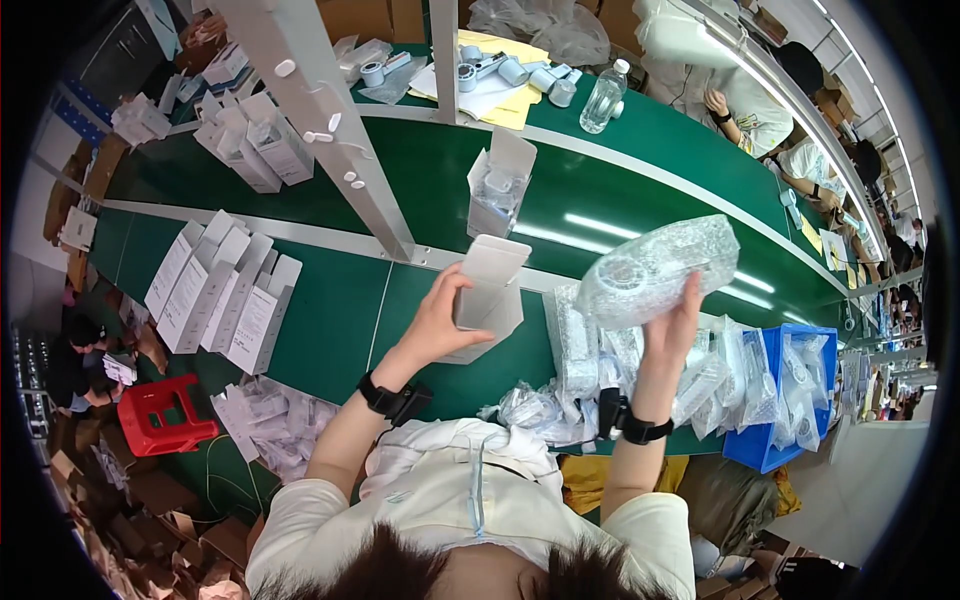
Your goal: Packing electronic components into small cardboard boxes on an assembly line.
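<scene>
My left hand [440, 325] grips an upright white box [497, 312] by its side, thumb and fingers around its near left corner. The box's top flap stands up, and its inside looks pale and bare. Raised to the right of it, my right hand [675, 325] holds a bubble-wrapped package [660, 270]; a round shape shows faintly through the wrap. More bubble-wrapped packages [575, 345] lie on the green table below my right hand. Beyond the held box, another open white box [500, 185] with a wrapped item inside stands on the green belt.
Several white boxes [225, 295] stand in rows at left. A blue bin [765, 440] of wrapped packages sits at right. A metal post [330, 130] rises from the table's far edge. Clear plastic bags [275, 425] lie near left, by a red stool [170, 415]. Other people work across the belt.
</scene>
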Tool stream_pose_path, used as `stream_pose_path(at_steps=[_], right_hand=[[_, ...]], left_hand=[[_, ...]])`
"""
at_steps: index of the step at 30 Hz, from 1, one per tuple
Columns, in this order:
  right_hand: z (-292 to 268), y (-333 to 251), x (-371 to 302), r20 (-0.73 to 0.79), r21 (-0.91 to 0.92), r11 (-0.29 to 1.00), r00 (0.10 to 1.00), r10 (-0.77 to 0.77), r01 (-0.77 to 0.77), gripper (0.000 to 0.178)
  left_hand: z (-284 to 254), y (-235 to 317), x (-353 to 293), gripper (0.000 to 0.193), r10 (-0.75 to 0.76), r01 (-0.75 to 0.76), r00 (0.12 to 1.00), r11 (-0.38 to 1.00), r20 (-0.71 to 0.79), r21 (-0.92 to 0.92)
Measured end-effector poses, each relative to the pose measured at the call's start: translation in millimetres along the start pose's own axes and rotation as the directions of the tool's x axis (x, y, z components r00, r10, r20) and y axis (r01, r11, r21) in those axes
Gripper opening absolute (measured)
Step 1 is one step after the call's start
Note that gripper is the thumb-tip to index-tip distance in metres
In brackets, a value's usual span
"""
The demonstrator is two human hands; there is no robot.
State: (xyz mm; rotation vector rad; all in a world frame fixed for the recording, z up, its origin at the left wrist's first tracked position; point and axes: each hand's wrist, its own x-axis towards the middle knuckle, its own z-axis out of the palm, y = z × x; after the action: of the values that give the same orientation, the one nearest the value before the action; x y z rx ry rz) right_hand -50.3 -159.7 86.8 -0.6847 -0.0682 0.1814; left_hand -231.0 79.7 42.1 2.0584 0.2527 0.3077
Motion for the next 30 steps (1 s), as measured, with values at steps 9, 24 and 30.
stream_pose_path(at_steps=[9,24,30], right_hand=[[53.4,113.6,-82.9,-0.171,-0.265,0.925,0.931,-0.322,0.272,0.05],[58.0,49.1,-62.7,0.869,-0.494,0.47,0.417,0.265,0.731,0.044],[90.4,38.6,-97.0,0.842,-0.539,0.391,0.457,0.288,0.746,0.038]], left_hand=[[44.8,-8.6,-11.8,0.076,0.146,-0.175,0.957,0.98,-0.251,-0.096],[2.5,-51.5,-56.8,0.072,0.126,-0.158,0.966,0.979,-0.224,-0.127],[-4.7,-62.2,-67.5,0.067,0.094,-0.101,0.989,0.994,-0.117,-0.05]])
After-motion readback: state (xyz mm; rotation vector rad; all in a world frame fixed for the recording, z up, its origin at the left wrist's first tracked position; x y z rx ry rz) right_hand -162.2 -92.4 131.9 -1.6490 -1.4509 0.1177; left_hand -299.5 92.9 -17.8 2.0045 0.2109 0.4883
